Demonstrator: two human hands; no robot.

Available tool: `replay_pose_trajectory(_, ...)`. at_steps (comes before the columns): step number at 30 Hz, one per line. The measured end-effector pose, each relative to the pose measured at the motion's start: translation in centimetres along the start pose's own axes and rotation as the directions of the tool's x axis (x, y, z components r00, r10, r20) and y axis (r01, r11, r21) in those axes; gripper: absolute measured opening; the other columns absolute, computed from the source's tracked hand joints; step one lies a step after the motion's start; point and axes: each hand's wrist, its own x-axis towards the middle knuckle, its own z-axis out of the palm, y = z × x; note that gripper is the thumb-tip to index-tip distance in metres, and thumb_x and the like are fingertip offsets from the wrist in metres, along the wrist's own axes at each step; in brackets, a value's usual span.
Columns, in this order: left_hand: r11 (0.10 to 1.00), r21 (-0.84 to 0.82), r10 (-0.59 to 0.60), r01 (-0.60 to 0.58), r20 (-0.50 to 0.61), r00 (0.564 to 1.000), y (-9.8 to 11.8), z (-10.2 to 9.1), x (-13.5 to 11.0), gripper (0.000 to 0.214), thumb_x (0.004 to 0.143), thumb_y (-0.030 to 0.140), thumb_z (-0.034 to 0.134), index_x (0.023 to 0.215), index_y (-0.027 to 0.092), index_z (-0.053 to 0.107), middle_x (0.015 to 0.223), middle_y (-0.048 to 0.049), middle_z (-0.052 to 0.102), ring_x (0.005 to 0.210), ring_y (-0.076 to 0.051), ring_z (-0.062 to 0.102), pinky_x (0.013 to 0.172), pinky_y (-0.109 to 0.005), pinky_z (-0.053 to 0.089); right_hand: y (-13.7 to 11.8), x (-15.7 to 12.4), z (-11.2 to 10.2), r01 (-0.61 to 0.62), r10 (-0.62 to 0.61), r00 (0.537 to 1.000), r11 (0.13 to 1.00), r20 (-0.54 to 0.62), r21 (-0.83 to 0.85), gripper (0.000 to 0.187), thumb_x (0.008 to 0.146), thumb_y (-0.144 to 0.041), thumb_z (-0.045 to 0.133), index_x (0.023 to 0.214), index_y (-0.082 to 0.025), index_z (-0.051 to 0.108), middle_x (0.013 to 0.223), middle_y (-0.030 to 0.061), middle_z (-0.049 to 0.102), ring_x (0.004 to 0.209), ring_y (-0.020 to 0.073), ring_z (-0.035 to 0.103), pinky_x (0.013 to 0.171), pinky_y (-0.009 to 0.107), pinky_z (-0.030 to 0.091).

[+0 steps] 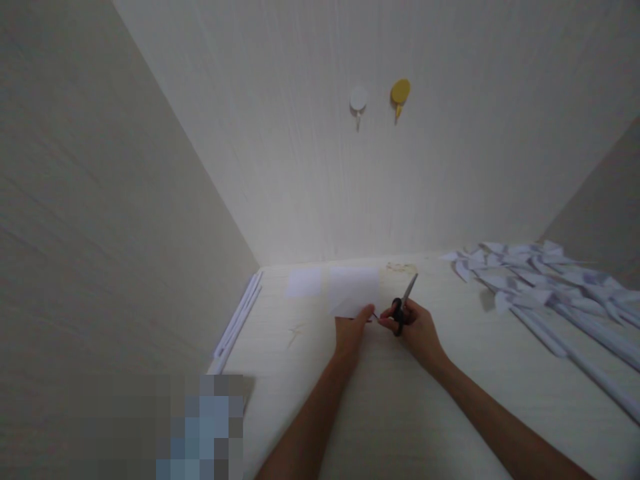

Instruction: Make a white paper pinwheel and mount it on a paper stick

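Note:
My left hand [353, 330] is closed on the near edge of a white paper sheet [354, 283], its thumb on top. The sheet's near part looks raised or folded over, and a thin dark red edge shows beneath it. My right hand [423, 331] keeps black-handled scissors [399, 315] in its grip, with the blades [410, 287] pointing away from me. Its thumb and index fingertip pinch together beside my left thumb, at a thin dark strip [376, 316] too small to make out. A smaller white paper piece [304, 282] lies left of the sheet.
Several white paper flowers with rolled stems [545, 287] are heaped at the right. Rolled paper tubes [239, 317] lie along the left wall. Thin tan scraps [401, 268] rest near the back wall, where a white hook [358, 100] and a yellow hook [400, 92] hang.

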Motion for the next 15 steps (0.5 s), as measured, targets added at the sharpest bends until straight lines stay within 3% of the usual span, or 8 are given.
replay_pose_trajectory(15, 0.998, 0.025, 0.059, -0.059, 0.002, 0.998, -0.21, -0.09, 0.09, 0.011, 0.054, 0.023, 0.062, 0.061, 0.015, 0.058, 0.068, -0.0039, 0.062, 0.065, -0.017, 0.056, 0.065, -0.029, 0.042, -0.39, -0.21, 0.05, -0.001, 0.001, 1.000, 1.000, -0.010, 0.022, 0.028, 0.050, -0.035, 0.069, 0.061, -0.017, 0.050, 0.060, 0.0019, 0.061, 0.052, 0.0134, 0.053, 0.047, 0.024, 0.042)
